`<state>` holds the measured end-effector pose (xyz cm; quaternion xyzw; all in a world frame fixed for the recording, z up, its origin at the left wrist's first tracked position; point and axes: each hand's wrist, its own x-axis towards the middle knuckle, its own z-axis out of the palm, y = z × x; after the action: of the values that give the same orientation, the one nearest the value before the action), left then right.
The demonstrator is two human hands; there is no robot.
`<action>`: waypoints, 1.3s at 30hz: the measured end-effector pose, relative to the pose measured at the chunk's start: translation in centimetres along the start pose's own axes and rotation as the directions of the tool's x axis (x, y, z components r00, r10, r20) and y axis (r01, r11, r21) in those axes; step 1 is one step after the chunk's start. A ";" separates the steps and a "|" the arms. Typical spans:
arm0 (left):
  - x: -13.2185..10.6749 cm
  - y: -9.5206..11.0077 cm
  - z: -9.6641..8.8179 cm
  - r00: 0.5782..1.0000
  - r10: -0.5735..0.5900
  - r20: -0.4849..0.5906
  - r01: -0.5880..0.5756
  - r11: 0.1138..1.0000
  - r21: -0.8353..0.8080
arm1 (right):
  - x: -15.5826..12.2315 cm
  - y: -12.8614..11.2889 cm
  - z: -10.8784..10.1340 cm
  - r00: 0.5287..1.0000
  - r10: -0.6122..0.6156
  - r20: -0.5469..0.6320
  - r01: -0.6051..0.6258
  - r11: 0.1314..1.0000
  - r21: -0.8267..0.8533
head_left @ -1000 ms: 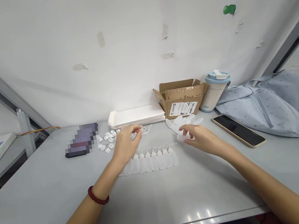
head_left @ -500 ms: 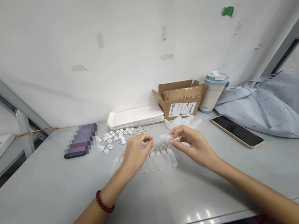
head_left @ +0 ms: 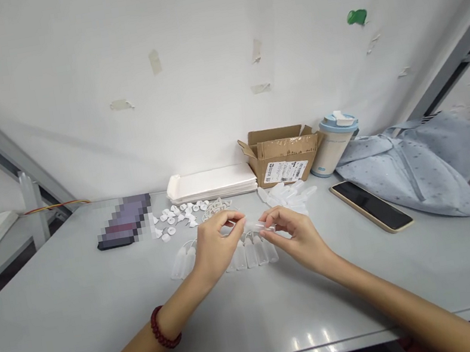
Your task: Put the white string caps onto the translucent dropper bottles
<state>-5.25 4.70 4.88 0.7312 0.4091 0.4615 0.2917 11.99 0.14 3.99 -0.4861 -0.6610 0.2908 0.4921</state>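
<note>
My right hand (head_left: 298, 236) pinches a small translucent plastic sleeve (head_left: 264, 227) between thumb and fingers, held above the table. My left hand (head_left: 216, 245) has thumb and forefinger closed close to the sleeve's left end; what they hold is too small to make out. Below both hands lies a row of translucent tags with looped cords (head_left: 251, 253), partly covered by my left hand. Beyond my left hand are loose white caps (head_left: 172, 231) and a bunch of pale cords (head_left: 218, 205). A pile of similar clear sleeves (head_left: 286, 192) lies beyond my right hand.
At the back stand a white stack of flat packs (head_left: 213, 183), an open cardboard box (head_left: 284, 158) and a tumbler (head_left: 333, 145). A phone (head_left: 372, 205) and a blue fabric bag (head_left: 402, 173) lie right. A dark, pixelated object (head_left: 127, 219) lies left on the grey table (head_left: 260, 317).
My right hand has moved left with the sleeve, and my left hand slightly right. Their fingertips are now nearer each other. The view has shifted a little.
</note>
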 end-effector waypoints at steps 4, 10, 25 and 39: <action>-0.3 0.2 0.2 0.998 0.057 0.000 -0.057 0.997 -0.050 | 0.0 0.0 -0.1 0.999 -0.004 -0.045 0.004 1.000 0.007; -0.6 0.1 0.8 0.995 0.092 -0.027 -0.095 0.986 -0.134 | 0.0 0.1 -0.1 0.995 -0.010 -0.095 0.012 1.000 0.021; -1.2 0.2 0.9 0.937 0.349 0.025 -0.350 0.936 0.033 | -0.4 0.6 0.5 0.999 -0.028 -0.032 0.024 0.994 -0.111; -1.4 0.1 1.1 0.906 0.424 0.019 -0.424 0.902 0.083 | -0.3 0.3 0.4 0.997 0.006 -0.081 -0.013 0.995 -0.095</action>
<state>-4.51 3.35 3.92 0.8144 0.2595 0.4958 0.1533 11.75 -0.03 3.47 -0.5235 -0.6515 0.2415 0.4931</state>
